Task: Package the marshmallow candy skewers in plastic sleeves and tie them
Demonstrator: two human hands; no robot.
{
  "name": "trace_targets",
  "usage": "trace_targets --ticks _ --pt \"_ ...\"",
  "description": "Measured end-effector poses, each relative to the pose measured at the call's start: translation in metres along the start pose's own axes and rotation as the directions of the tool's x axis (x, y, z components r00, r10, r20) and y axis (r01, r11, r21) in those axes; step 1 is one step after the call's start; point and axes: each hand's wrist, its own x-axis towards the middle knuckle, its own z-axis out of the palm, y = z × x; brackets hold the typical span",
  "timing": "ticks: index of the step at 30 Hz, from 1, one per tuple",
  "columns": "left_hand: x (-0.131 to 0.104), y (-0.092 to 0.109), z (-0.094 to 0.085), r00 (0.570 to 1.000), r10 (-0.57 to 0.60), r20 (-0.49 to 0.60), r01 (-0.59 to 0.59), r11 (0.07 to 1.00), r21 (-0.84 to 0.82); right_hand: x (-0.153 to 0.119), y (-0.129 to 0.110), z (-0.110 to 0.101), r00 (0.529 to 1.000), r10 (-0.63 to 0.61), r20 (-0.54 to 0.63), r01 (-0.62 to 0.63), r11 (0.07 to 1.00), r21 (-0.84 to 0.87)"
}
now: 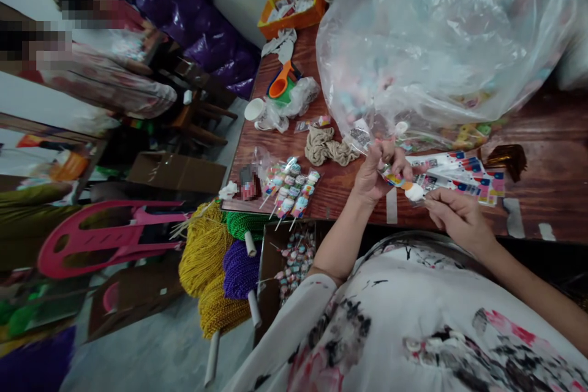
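Observation:
My left hand point(379, 173) is closed around a small candy skewer point(415, 192) in clear wrap, with yellow, orange and white pieces showing. Its other end lies hidden behind my fingers. At the white end, my right hand point(454, 215) pinches the edge of the wrap. Printed paper strips point(459, 173) are fanned out on the table just beyond my hands. Farther left, several wrapped candy skewers point(294, 187) with white sticks lie at the table edge. Behind my hands rests a big clear plastic bag point(432, 37) of pastel pieces.
The brown wooden table point(560, 165) also bears a beige cloth point(328, 146), an orange scoop point(281, 82), a white cup point(254, 110) and an orange bin point(294, 11). Below stand a carton of skewers point(294, 263) and yellow cord spools point(204, 251). Other people sit at left.

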Motion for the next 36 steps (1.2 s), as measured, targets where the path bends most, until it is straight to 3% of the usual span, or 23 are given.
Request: trace_targets --ticks 2,4,6,8,10,13,15,20,26,29,31,32,34,36 --pt "0.001 -0.002 -0.003 0.999 0.026 0.042 -0.026 1.000 0.010 -0.001 -0.003 0.007 0.977 0.158 0.140 -0.192 0.941 0.278" --pt "0.000 -0.007 -0.002 0.993 0.031 0.113 -0.037 0.998 0.046 -0.003 -0.004 0.015 0.970 0.173 0.172 -0.223 0.913 0.341" --pt "-0.002 -0.012 0.002 0.985 -0.005 0.172 -0.011 0.996 0.090 -0.003 -0.005 0.020 0.996 0.080 0.037 -0.086 0.978 0.191" --pt "-0.003 -0.016 0.007 0.984 -0.040 0.171 0.022 0.994 0.106 -0.002 -0.003 0.020 0.978 -0.135 -0.158 0.120 0.987 -0.105" --pt "-0.004 -0.016 0.011 0.996 -0.014 0.090 0.008 0.998 0.067 0.000 0.000 0.012 0.894 -0.362 -0.265 0.247 0.891 -0.381" --pt "-0.004 -0.010 0.013 0.994 0.065 -0.089 -0.069 0.997 -0.042 0.002 0.007 -0.002 0.786 -0.564 -0.252 0.316 0.718 -0.620" --pt "-0.004 -0.006 0.013 0.986 0.084 -0.144 -0.096 0.993 -0.075 0.002 0.011 -0.006 0.758 -0.611 -0.227 0.337 0.666 -0.665" --pt "0.000 -0.004 0.015 0.961 0.112 -0.252 -0.134 0.988 -0.074 -0.001 0.016 -0.004 0.778 -0.527 -0.342 0.298 0.789 -0.537" --pt "-0.001 -0.017 0.024 0.953 0.132 -0.271 -0.173 0.976 -0.131 0.001 0.016 -0.004 0.772 -0.606 -0.194 0.386 0.689 -0.614" --pt "-0.006 -0.029 0.029 0.952 0.093 -0.291 -0.117 0.991 -0.066 0.005 0.010 0.002 0.849 -0.467 -0.246 0.342 0.842 -0.417" --pt "-0.010 -0.034 0.027 0.958 0.064 -0.279 -0.076 0.996 -0.035 0.009 0.005 0.006 0.929 -0.214 -0.302 0.186 0.975 -0.120" --pt "-0.011 -0.035 0.025 0.963 0.057 -0.264 -0.069 0.997 -0.036 0.012 0.003 0.007 0.952 -0.070 -0.299 0.091 0.994 0.056" --pt "-0.012 -0.032 0.018 0.975 0.059 -0.215 -0.074 0.995 -0.062 0.015 0.000 0.008 0.962 0.151 -0.227 -0.062 0.931 0.359" --pt "-0.012 -0.026 0.012 0.982 0.093 -0.164 -0.109 0.990 -0.089 0.017 -0.002 0.008 0.958 0.251 -0.141 -0.142 0.839 0.526"
